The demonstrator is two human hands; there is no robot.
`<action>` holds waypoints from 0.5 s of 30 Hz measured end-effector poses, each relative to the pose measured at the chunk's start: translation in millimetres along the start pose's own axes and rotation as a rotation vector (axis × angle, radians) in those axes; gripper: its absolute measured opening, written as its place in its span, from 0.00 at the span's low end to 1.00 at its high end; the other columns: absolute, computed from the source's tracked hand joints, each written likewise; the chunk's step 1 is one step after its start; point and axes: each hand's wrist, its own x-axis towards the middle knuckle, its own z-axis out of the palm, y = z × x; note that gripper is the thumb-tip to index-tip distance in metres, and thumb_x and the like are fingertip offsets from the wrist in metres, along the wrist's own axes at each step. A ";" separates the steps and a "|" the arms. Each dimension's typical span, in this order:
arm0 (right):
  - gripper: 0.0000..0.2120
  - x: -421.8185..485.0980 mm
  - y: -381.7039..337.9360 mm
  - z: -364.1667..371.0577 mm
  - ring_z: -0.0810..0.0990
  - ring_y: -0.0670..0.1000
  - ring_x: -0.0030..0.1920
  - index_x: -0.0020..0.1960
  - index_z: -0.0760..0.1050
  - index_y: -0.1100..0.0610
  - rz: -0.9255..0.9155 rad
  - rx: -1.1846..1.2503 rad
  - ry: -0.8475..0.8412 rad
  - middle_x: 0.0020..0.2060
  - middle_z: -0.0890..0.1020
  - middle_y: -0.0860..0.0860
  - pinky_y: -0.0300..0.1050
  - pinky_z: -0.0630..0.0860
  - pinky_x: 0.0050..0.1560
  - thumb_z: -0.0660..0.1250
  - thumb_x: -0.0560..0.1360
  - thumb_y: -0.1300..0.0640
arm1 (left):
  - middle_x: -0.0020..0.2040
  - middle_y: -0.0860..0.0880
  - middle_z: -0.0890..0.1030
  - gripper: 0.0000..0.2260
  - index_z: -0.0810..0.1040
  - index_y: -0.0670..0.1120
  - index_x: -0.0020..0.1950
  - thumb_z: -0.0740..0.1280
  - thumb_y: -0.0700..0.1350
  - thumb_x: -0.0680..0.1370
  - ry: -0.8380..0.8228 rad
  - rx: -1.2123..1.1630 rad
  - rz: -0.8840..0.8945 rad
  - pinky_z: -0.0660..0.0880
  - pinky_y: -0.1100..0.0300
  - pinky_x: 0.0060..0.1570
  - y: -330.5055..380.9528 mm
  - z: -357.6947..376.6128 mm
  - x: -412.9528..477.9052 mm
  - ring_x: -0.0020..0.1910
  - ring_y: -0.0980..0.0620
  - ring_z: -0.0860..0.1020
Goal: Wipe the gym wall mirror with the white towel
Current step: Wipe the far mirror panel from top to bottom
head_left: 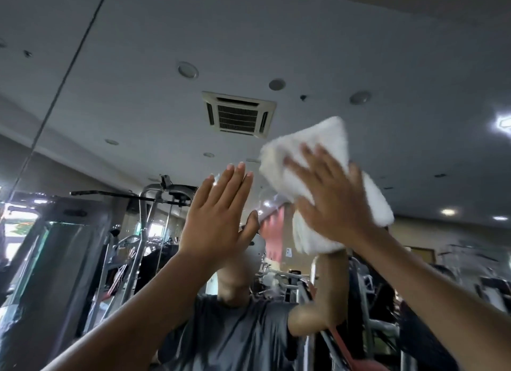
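The gym wall mirror [138, 66] fills the view, a dark seam [63, 75] slanting down its left part. The right hand [334, 202] presses the folded white towel [312, 146] flat against the glass, fingers straight and spread. The left hand [218, 224] is raised beside it, fingers straight and close together (whether it touches the glass is unclear). Reflected are a ceiling air-conditioner vent [239, 115], recessed lights [188, 70], steel weight machines [154, 205] and a grey T-shirt [229, 334].
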 end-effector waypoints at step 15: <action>0.32 9.7 48.4 -10.2 0.59 0.54 0.78 0.77 0.62 0.42 -0.340 -0.026 -0.100 0.80 0.60 0.49 0.68 0.62 0.67 0.57 0.73 0.44 | 0.79 0.42 0.62 0.29 0.63 0.41 0.79 0.50 0.56 0.82 0.008 0.011 -0.010 0.54 0.44 0.76 4.3 3.7 -1.9 0.79 0.43 0.60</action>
